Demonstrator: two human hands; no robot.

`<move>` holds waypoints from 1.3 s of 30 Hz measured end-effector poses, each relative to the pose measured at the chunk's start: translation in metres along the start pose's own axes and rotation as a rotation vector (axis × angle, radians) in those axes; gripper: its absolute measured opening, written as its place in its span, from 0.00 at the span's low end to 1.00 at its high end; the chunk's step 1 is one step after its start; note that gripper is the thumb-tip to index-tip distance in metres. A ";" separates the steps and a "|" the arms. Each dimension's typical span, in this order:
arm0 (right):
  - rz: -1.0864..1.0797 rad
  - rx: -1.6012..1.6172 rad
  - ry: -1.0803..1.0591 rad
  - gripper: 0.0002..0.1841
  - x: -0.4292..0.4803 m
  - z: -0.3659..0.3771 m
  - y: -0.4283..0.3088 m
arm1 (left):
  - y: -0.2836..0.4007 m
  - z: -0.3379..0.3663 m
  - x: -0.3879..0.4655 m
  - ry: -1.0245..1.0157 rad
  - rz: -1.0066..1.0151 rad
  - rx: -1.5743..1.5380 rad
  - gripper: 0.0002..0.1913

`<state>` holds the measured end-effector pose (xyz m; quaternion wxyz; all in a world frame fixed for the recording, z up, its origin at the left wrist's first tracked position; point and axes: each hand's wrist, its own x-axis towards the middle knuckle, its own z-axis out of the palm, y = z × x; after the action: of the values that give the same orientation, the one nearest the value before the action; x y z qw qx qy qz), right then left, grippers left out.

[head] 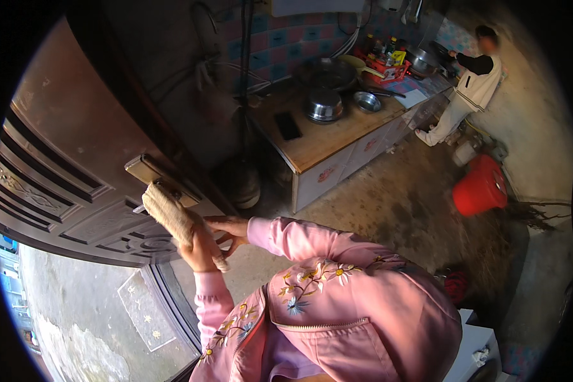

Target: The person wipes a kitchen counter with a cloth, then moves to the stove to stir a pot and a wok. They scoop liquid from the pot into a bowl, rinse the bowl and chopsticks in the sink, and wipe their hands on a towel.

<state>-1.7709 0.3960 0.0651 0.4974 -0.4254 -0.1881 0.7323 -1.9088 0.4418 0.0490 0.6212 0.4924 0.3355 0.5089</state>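
Note:
My left hand (198,250) holds a cream cloth (172,212), whose upper part lies over the handle of a dark panelled door (119,224). The handle's backplate (145,169) shows above the cloth, and a bit of the metal lever (139,209) sticks out on its left. A loose end of the cloth hangs below my left hand. My right hand (231,231) is close beside my left wrist, with bent fingers reaching towards the cloth. Its fingertips are partly hidden, so whether it grips the cloth cannot be told.
A wooden-topped counter (291,155) bears a wok (327,71), a metal pot (323,106), a small bowl (366,101) and a red basket (387,71) of bottles. Another person (477,81) stands at its far end. A red bucket (480,188) is by the wall. A doorway sill (172,301) runs at lower left.

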 end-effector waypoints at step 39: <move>-0.340 -0.245 0.619 0.40 -0.283 -0.282 -0.058 | -0.090 0.048 0.008 0.367 0.093 0.568 0.31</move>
<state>-1.4688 0.1284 0.0690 0.5906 -0.6457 -0.1828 0.4481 -1.8358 0.4364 -0.0219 0.3647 0.5606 0.5473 0.5033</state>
